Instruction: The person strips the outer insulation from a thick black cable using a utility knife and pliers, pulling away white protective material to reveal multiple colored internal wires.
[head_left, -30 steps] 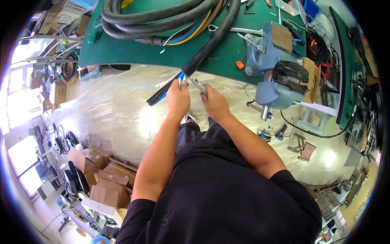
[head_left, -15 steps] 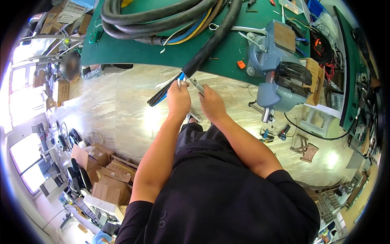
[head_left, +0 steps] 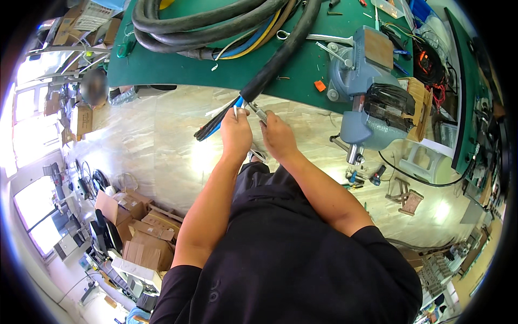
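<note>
A thick black cable [head_left: 280,54] hangs over the near edge of the green bench, its jacket cut back at the end. Black and blue cores [head_left: 216,123] fan out from it, down and to the left. My left hand [head_left: 236,131] is closed just under the jacket's end, pinching a white strip [head_left: 235,112] among the cores. Close beside it, my right hand [head_left: 277,136] is wrapped round a silver-grey utility knife [head_left: 259,112]. The knife's front end is up against the cable below the jacket; its blade is too small to make out.
A coil of the cable [head_left: 199,29] lies on the green bench [head_left: 162,70]. To the right stands a grey-blue bench vise [head_left: 359,81], with a wrench [head_left: 324,38] beside it and an orange scrap [head_left: 320,86] nearby. Cardboard boxes [head_left: 151,237] and a small stool [head_left: 410,202] are on the floor.
Both hands, the cable end and the knife have shifted slightly to the left. My grip on the strip and the knife stays the same.
</note>
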Available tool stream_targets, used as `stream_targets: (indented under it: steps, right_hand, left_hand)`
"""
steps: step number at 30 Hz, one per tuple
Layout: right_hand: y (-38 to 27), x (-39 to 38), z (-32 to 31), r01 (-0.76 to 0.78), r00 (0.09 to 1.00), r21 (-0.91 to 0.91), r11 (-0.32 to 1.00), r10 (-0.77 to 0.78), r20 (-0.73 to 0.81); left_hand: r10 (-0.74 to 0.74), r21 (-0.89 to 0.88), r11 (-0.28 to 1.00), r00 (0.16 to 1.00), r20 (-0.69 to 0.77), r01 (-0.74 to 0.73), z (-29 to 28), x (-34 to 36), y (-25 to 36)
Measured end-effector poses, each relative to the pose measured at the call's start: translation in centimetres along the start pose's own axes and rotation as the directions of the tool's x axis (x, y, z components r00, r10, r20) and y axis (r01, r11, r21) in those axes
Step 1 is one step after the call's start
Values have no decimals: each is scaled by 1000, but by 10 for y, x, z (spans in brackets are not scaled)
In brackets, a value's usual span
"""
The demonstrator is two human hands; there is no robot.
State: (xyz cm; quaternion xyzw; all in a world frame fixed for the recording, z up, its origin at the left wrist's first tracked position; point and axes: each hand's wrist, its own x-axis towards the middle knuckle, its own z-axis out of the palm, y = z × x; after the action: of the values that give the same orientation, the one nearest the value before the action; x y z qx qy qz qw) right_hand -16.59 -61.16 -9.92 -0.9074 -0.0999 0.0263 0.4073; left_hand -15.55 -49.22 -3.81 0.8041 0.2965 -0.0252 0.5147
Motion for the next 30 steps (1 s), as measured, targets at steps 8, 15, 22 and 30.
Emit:
stream_targets:
  steps: [8,15,22,30]
  right_hand:
    - [0,-2,-4,37,999,-56,998,-38,-22]
    - [-5,1,-8,-2,999,-97,995,7,52]
    - [2,-1,-6,12,999,-71,997,-10,38]
    - [1,3,-7,15,999,-89,996,-11,45]
  left_hand:
    - [-12,4,1000,1000,-17,13,-1,4,0]
    - [-30,3,1000,1000,-5,30,3,-2,0]
    - [-76,-90,993,997,6,77,3,-1,0]
    - [-55,-104,993,998,0,55,5,-2,4]
